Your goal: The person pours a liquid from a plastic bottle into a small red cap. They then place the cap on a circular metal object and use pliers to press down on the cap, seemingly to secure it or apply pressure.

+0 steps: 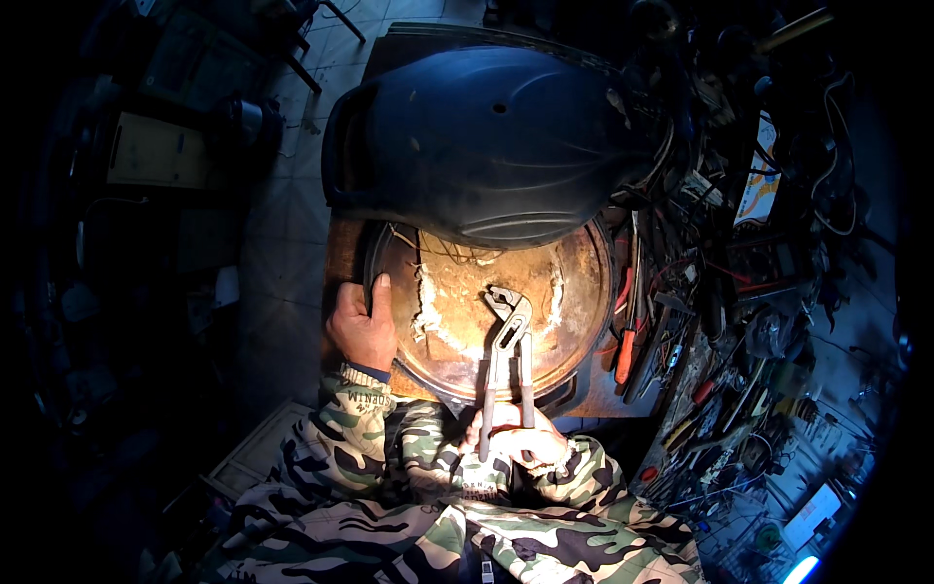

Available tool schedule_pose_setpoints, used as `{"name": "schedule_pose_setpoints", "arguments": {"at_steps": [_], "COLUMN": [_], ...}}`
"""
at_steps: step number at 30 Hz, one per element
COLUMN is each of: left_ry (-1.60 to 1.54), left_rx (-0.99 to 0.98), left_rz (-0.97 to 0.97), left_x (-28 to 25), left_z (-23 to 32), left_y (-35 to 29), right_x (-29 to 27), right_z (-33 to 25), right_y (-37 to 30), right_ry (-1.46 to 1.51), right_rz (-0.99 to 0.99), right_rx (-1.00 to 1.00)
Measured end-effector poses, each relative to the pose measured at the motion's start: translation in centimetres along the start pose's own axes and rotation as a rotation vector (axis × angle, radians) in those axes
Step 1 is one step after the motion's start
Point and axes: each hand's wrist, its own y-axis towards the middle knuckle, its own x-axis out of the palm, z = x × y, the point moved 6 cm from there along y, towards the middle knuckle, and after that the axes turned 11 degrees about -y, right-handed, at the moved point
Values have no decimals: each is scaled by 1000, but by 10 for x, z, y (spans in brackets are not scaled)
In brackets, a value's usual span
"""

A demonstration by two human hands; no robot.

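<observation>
My right hand (525, 436) is closed around the handles of a pair of slip-joint water pump pliers (507, 335). Their jaws point away from me, slightly parted, over a round, shallow metal pan (587, 275). Rust-brown staining covers the pan's inside, along with a pale, crumbly crust. At its left edge my left hand (364, 329) grips the rim, thumb on top and the other fingers partly hidden. A large dark plastic cover (477, 136) overlaps the pan's far side. Thin wires (457, 253) show at the pan's far edge, below the cover.
The pan rests on a wooden board (632, 399). To its right lie an orange-handled screwdriver (626, 356), a multimeter (773, 263) and a dense clutter of hand tools and cables. Tiled floor (287, 234) shows on the left, beside a dim yellowish box (161, 151).
</observation>
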Motion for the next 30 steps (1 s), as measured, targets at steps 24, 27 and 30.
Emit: {"name": "schedule_pose_setpoints", "arguments": {"at_steps": [24, 27, 30], "left_ry": [-47, -58, -68], "left_rx": [-48, -43, -54], "left_rz": [-17, -21, -10], "left_x": [-3, 0, 0], "left_z": [0, 8, 4], "left_y": [1, 2, -2], "right_x": [10, 2, 11], "right_z": [5, 8, -6], "right_y": [6, 9, 4], "right_ry": [132, 63, 101], "right_rz": [-41, -75, -34], "right_rx": [37, -3, 80]}}
